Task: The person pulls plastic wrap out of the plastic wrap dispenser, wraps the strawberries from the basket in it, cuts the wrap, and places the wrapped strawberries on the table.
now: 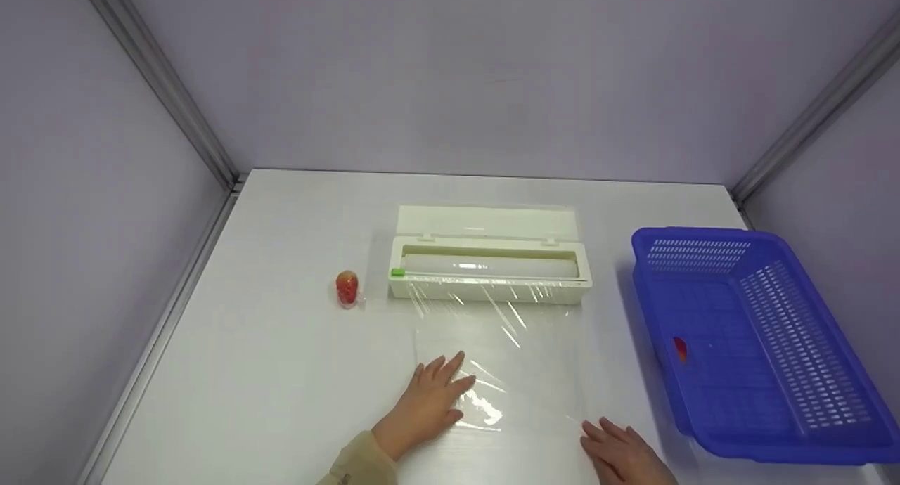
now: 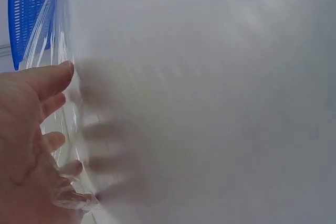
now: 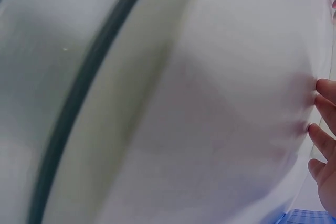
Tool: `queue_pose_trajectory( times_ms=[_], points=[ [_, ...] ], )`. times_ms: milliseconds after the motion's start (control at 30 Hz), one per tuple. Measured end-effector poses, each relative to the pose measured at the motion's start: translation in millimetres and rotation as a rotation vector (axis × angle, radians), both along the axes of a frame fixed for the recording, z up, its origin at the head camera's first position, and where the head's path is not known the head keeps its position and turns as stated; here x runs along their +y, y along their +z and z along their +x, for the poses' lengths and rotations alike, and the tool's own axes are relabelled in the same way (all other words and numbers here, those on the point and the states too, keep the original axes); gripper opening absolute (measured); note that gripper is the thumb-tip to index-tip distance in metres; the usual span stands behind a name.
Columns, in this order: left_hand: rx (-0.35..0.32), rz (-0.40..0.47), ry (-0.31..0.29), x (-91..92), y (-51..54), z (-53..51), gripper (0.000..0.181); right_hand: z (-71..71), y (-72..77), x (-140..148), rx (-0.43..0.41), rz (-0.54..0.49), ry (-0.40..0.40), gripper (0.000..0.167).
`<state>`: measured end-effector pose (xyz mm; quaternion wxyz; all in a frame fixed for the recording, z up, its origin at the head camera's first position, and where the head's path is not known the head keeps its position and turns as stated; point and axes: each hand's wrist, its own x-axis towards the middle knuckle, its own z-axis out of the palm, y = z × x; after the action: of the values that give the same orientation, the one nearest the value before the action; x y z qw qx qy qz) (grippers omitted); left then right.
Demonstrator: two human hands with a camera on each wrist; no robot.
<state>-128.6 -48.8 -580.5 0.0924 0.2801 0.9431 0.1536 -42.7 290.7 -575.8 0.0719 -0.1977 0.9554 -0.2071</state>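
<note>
A sheet of clear cling film (image 1: 520,372) stretches across the white table from a cling film dispenser (image 1: 489,292), whose lid is tipped back. My left hand (image 1: 425,406) lies spread on the film's left side, fingers fairly straight. In the left wrist view, film (image 2: 68,198) bunches near the fingers at the bottom. My right hand (image 1: 624,453) rests by the film's lower right corner, its fingertips touching the surface. Whether they are on the film or beside it I cannot tell. Inside the dispenser shows the film roll (image 1: 492,266).
Left of the dispenser lies a small red and yellow fruit (image 1: 346,288), seemingly wrapped in film. A blue plastic basket (image 1: 794,451) stands at the right, with a red piece (image 1: 680,349) visible at its left side. A green slider (image 1: 398,272) sits on the dispenser's left end.
</note>
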Motion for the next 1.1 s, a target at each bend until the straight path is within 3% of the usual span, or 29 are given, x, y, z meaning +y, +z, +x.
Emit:
queue_pose_trajectory(
  times_ms=[100,267,367,500,600,700,767,933,1033,1100],
  points=[
    [-0.01,-0.006,-0.013,-3.5,-1.2,1.1,0.055,-1.8,0.6,2.7,-0.09,0.021,0.04,0.034],
    [-0.072,-0.008,-0.016,-5.5,-2.5,0.1,0.057,-5.8,4.6,4.8,-0.162,0.039,0.086,0.038],
    [-0.111,-0.003,-0.008,-5.8,-3.0,0.1,0.058,-9.2,12.3,4.9,-0.131,0.05,0.117,0.037],
    [-0.131,0.003,-0.002,-6.7,-3.6,0.5,0.06,-15.5,29.4,3.5,-0.014,0.077,0.177,0.031],
    [-0.13,-0.011,-0.008,-7.4,-4.9,0.3,0.061,-19.5,47.1,1.8,-0.028,-0.013,0.149,0.027],
    [-0.125,-0.027,-0.015,-8.0,-6.3,0.2,0.061,-22.7,68.0,1.5,-0.062,-0.144,0.06,0.024],
    [-0.128,-0.032,-0.017,-8.2,-6.6,0.1,0.061,-25.8,80.6,1.7,0.029,-0.24,-0.014,0.021],
    [-0.147,-0.024,-0.01,-8.5,-4.7,0.1,0.061,-45.2,109.1,13.5,0.312,-0.437,-0.322,0.023],
    [-0.141,-0.02,-0.007,-8.5,-4.6,0.3,0.061,-64.1,118.4,34.7,0.322,-0.403,-0.442,0.029],
    [-0.126,-0.021,-0.01,-8.1,-5.9,0.4,0.061,-76.1,118.8,51.8,0.241,-0.333,-0.492,0.039]
  ],
)
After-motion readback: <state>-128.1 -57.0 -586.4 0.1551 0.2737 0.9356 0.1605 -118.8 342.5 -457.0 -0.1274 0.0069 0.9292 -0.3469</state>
